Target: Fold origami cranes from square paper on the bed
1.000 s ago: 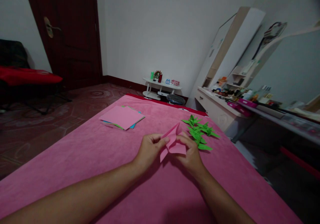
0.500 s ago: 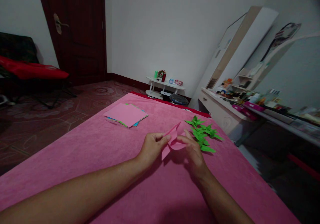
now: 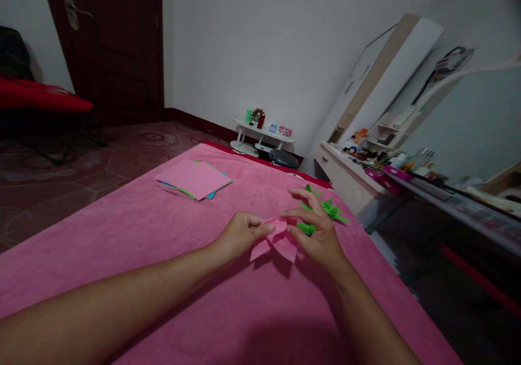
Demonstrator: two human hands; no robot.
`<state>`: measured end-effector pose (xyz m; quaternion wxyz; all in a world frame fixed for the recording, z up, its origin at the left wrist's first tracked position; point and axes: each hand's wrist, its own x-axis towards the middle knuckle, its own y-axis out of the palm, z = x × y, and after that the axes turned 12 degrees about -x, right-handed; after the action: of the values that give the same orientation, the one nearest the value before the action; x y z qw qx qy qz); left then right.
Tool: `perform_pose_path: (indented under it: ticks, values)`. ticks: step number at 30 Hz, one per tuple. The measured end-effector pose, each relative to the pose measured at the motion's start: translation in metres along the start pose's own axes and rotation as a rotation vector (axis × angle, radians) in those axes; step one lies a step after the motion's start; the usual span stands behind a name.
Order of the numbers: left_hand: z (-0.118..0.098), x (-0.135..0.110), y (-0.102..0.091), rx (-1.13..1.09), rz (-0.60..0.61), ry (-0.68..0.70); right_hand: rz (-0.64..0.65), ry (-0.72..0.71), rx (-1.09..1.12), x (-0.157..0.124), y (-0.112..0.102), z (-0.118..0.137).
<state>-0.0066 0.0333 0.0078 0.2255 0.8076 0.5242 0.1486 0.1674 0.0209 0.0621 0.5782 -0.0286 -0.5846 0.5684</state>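
Note:
A partly folded sheet of pink origami paper is held just above the pink cloth, its pointed flaps spreading toward me. My left hand pinches its left side, thumb on top. On the right edge, my right hand grips the paper between thumb and index finger, with the other fingers raised. Behind that hand lie several green folded paper pieces with pointed tips, partly hidden by it. Further back on the left is a stack of square paper sheets, pink on top, with green and blue edges showing.
A dressing table crowded with bottles and small items stands along the right. Beyond the far edge is a low white shelf with small ornaments. A red-covered chair and a dark door are at the left.
The pink paper has been turned, so its flaps now point down toward me. My right hand has moved from inside its folds to the right edge. The view has shifted slightly.

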Motion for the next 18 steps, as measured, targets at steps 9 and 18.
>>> perform_pose_path:
  ticks: [9,18]
  values:
    - [-0.0033,-0.0011,-0.0002,0.199,0.060,-0.008,0.018,-0.013,-0.042,-0.0004,-0.0040,-0.0036]
    - [-0.0014,-0.0012,-0.0022,0.180,0.131,-0.021,0.009,-0.038,-0.106,-0.0037,-0.0041,-0.0058]
